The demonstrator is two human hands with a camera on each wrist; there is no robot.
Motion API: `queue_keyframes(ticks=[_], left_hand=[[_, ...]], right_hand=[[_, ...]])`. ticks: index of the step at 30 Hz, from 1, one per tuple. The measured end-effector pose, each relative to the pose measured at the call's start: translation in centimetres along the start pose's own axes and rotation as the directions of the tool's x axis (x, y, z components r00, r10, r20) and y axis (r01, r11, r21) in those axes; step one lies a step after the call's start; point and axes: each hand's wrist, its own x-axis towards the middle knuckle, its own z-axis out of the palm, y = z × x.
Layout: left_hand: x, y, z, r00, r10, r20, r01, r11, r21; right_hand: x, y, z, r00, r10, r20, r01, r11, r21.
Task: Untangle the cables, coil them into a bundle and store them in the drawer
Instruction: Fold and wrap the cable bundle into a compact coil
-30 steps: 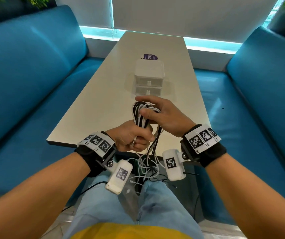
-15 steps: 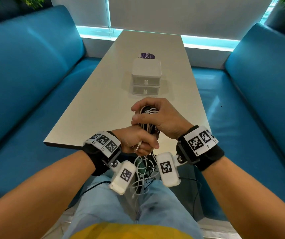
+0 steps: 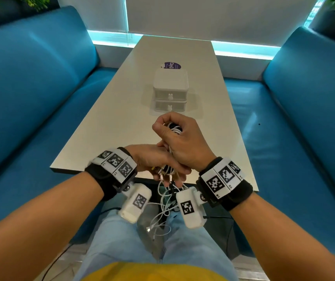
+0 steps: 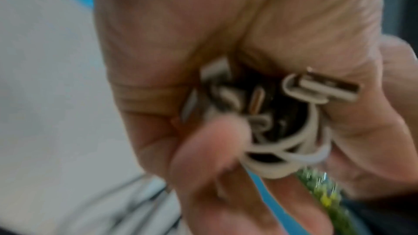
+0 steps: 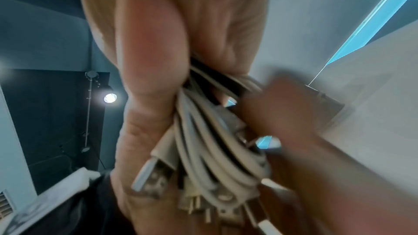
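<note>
**Hands gather the cable loops above the near edge of the worktop**

The right hand (image 3: 179, 142) is curled round the top of the cable bundle (image 3: 175, 128), where black and white loops show between thumb and forefinger. The left hand (image 3: 152, 159) sits just under it, touching it, its fingers closed on the lower part of the same bundle, where the plug ends collect. In the left wrist view a white USB plug (image 4: 321, 87) sticks out beside the fingers (image 4: 210, 151), and white strands loop round below it. The right wrist view shows several white cables (image 5: 203, 131) and a few black ones running down through the fist to a cluster of connectors (image 5: 199, 201) at the bottom.

The bundle is in the air, over the near edge of the worktop (image 3: 122, 110). Loose white cable tails (image 3: 162, 207) hang from it down between the person's knees, so the coil is not yet complete. The step in hand looks like coiling: most of the length is gathered, and the slack is left to take in.

The small white drawer unit (image 3: 170, 92) stands farther up the worktop, well apart from the hands, with both drawers closed. The next move probably calls for one hand to hold the loops firm while the other draws up the hanging tails and lays them into the coil. One hand must then come free to pull a drawer open, without the loops springing apart.
</note>
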Motion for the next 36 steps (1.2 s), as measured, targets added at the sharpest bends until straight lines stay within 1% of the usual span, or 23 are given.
queue_keyframes(ticks=[1,2,5,8,10,11,12,13,14,15,16,17,18,19,20,21,22,23,25,27,29,33,36], left_hand=[[-0.2,0.1,-0.3,0.999,-0.044,-0.001,0.044,0.995,0.087],[-0.4,0.1,-0.6,0.996,-0.083,-0.012,0.084,0.987,0.135],[-0.7,0.3,-1.3,0.987,-0.151,-0.051,0.159,0.965,0.211],[-1.2,0.1,-2.2,0.968,-0.204,-0.149,0.244,0.905,0.347],[-1.8,-0.5,-3.1,0.954,-0.205,-0.217,0.28,0.866,0.415],[-2.1,-0.8,-3.5,0.958,-0.169,-0.231,0.256,0.869,0.424],[-2.3,-1.0,-3.7,0.965,-0.103,-0.241,0.197,0.892,0.406],[-2.3,-1.2,-3.7,0.968,-0.011,-0.249,0.103,0.927,0.36],[-2.2,-1.3,-3.6,0.957,0.098,-0.272,-0.01,0.951,0.309],[-2.0,-1.3,-3.5,0.928,0.2,-0.313,-0.115,0.956,0.271],[-1.7,-1.6,-3.3,0.884,0.276,-0.377,-0.189,0.949,0.251],[-1.4,-1.8,-3.2,0.83,0.315,-0.461,-0.228,0.945,0.234],[-1.2,-2.0,-3.2,0.769,0.327,-0.55,-0.242,0.944,0.223],[-1.2,-2.1,-3.2,0.717,0.325,-0.616,-0.25,0.946,0.207],[-1.4,-2.0,-3.2,0.701,0.328,-0.634,-0.274,0.944,0.184],[-1.6,-1.8,-3.2,0.732,0.341,-0.59,-0.318,0.937,0.148],[-1.7,-1.6,-3.1,0.781,0.368,-0.504,-0.371,0.923,0.099],[-1.8,-1.2,-2.8,0.818,0.402,-0.41,-0.412,0.909,0.069],[-1.8,-0.3,-1.7,0.856,0.441,-0.271,-0.456,0.89,0.008],[-1.7,0.1,-1.3,0.879,0.436,-0.192,-0.459,0.883,-0.097],[-1.8,0.4,-1.3,0.89,0.431,-0.15,-0.451,0.88,-0.15],[-1.8,0.6,-1.2,0.908,0.393,-0.147,-0.417,0.885,-0.208],[-1.6,0.3,-0.4,0.933,0.341,-0.112,-0.359,0.886,-0.293]], right_hand=[[0.0,0.1,0.2,1.0,-0.013,-0.002,0.013,1.0,-0.02],[0.1,0.2,0.3,1.0,-0.019,0.002,0.019,0.999,-0.029],[0.3,0.4,0.6,1.0,-0.011,0.004,0.011,1.0,-0.025],[0.2,0.4,0.5,1.0,0.005,-0.011,-0.006,0.999,-0.042],[0.1,0.3,0.1,0.999,0.042,-0.016,-0.042,0.999,-0.007],[0.1,0.2,-0.1,0.999,0.047,-0.013,-0.047,0.999,0.001],[0.1,0.0,-0.2,0.999,0.043,-0.007,-0.043,0.999,-0.003],[0.1,0.0,-0.3,1.0,0.031,-0.002,-0.031,0.999,-0.012],[0.2,-0.1,-0.3,1.0,0.014,0.002,-0.014,1.0,-0.013],[0.3,-0.1,-0.2,1.0,-0.002,0.001,0.002,1.0,-0.006],[0.4,-0.2,-0.2,1.0,-0.015,-0.006,0.015,1.0,0.003],[0.5,-0.3,-0.3,0.999,-0.027,-0.019,0.027,1.0,0.005],[0.7,-0.3,-0.6,0.999,-0.032,-0.03,0.033,0.999,0.006],[0.8,-0.5,-0.9,0.999,-0.032,-0.036,0.032,0.999,0.006],[0.9,-0.6,-1.1,0.999,-0.027,-0.038,0.028,1.0,0.01],[1.0,-0.7,-1.1,0.999,-0.028,-0.039,0.029,1.0,0.013],[1.1,-0.8,-1.1,0.998,-0.036,-0.043,0.037,0.999,0.013],[1.2,-0.9,-0.8,0.998,-0.049,-0.045,0.049,0.999,0.01],[1.4,-1.3,-0.1,0.998,-0.05,-0.029,0.051,0.997,0.054],[1.6,-1.8,0.3,1.0,0.005,0.017,-0.008,0.981,0.196],[1.6,-2.2,0.4,0.998,0.029,0.05,-0.042,0.957,0.288],[1.7,-2.2,0.2,0.998,-0.036,0.056,0.022,0.972,0.234],[1.7,-2.1,0.0,0.997,-0.022,0.07,0.005,0.973,0.232]])
